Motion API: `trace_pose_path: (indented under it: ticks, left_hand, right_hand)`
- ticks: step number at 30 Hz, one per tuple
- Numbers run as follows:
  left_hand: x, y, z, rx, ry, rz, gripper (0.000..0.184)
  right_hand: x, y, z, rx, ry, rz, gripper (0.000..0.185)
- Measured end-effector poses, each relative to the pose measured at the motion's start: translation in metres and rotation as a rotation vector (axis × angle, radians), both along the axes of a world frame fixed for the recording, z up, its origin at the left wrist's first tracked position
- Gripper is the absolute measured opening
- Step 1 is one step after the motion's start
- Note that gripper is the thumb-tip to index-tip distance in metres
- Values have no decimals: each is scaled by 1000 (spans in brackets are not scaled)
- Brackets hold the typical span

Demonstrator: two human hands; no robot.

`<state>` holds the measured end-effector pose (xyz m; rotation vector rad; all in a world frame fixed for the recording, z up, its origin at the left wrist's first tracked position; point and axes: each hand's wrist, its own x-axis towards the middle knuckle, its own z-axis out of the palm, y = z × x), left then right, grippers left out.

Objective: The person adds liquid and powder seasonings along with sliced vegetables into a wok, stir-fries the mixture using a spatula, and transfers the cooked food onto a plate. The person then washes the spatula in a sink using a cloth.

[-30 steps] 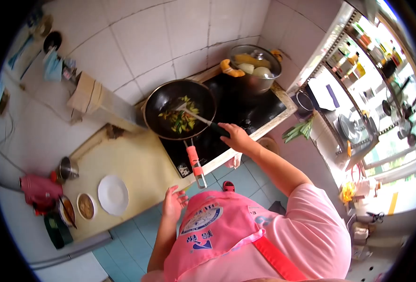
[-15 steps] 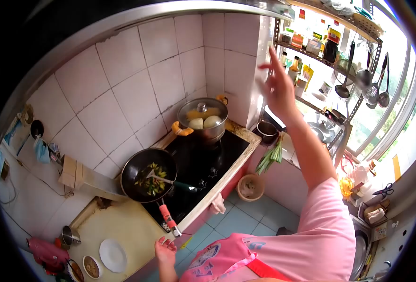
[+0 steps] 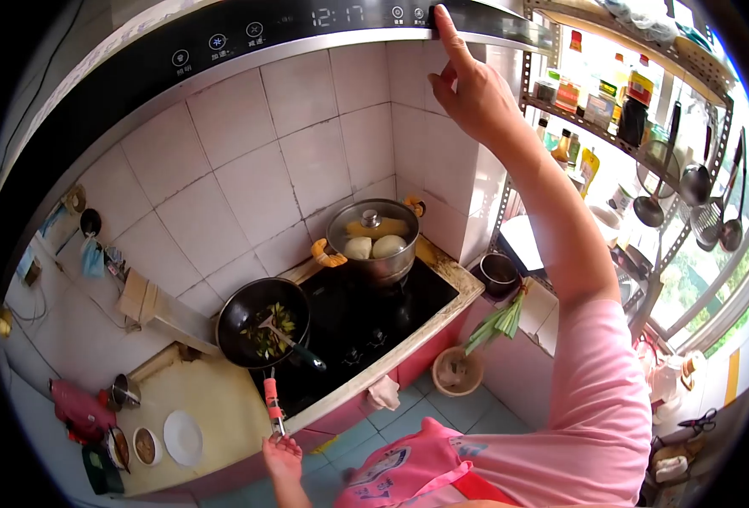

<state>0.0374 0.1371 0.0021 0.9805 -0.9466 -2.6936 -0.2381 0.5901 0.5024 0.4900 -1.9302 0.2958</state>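
Observation:
My right hand (image 3: 467, 80) is raised to the black range hood panel (image 3: 285, 27); its index finger is stretched out at the panel's right end, and nothing is held. Near the end of the wok's pink-wrapped handle (image 3: 273, 400), my left hand (image 3: 283, 457) has its fingers apart and palm up. The black wok (image 3: 239, 315) on the cooktop contains chopped green and yellowish pieces. A spatula (image 3: 294, 343) rests in it, its dark handle over the rim. Behind to the right stands a lidded steel pot (image 3: 374, 245) with pale round items inside.
The left counter (image 3: 213, 415) bears a white plate (image 3: 183, 438), a bowl (image 3: 146, 446) and a pink kettle (image 3: 80, 411). Bottles stand on the metal rack (image 3: 594, 127), beside hanging ladles (image 3: 694, 184). A bin (image 3: 457, 372) sits on the floor below green leaves (image 3: 500, 323).
My right hand has let go of the spatula and risen to the hood panel. My left hand stays near the wok handle. The view has tilted up, bringing the hood into sight.

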Motion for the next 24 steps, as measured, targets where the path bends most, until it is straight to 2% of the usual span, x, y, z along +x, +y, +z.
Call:
trace_pose_path:
  ticks: [1, 2, 4, 5, 7, 9, 10, 12, 13, 14, 16, 18, 20, 21, 22, 24]
  left_hand:
    - [0, 3, 3, -25, 1, 8, 40]
    - [1, 5, 7, -50, -2, 17, 40]
    - [-2, 7, 12, -38, -27, 32, 39]
    - [-2, 4, 6, -1, 23, 25, 37]
    - [-3, 5, 12, -37, -31, -18, 33]
    - [-4, 0, 7, -64, -82, -35, 32]
    - [-5, 0, 10, -54, -86, -65, 35]
    - [-7, -2, 19, -90, -114, -123, 38]
    - [-10, -5, 20, -96, -116, -151, 39]
    - [-13, -8, 21, -108, -112, -185, 39]
    - [-21, -17, 22, -138, -147, -246, 43]
    - [-28, -28, 25, -148, -119, -346, 46]
    - [-39, -40, 24, -132, -116, -436, 42]
    - [-45, -46, 21, -118, -103, -481, 41]
    - [-51, -51, 22, -95, -101, -524, 39]
    - [-65, -55, 23, -104, -92, -566, 37]
  right_hand:
    - [6, -7, 4, 24, 77, -21, 74]
    - [24, -8, 10, -76, -178, 77, 89]
    - [18, -8, 7, -110, -191, 110, 90]
    - [13, -6, 4, -42, -32, 198, 92]
    - [27, -13, -1, -132, -137, 148, 92]
    - [8, -16, -43, -241, -88, 362, 62]
    - [22, -40, -56, -253, 0, 531, 66]
    - [38, -74, -108, -121, -141, 593, 44]
    - [49, -97, -137, -83, -355, 658, 39]
    - [52, -120, -167, 70, -341, 659, 36]
    - [55, -155, -232, 164, -675, 633, 39]
    - [53, -187, -300, 156, -947, 592, 50]
    - [54, -219, -357, 106, -1094, 521, 61]
    - [53, -234, -378, 77, -1172, 483, 68]
    - [52, -248, -384, 75, -1173, 473, 68]
    - [49, -274, -394, 50, -1341, 400, 70]
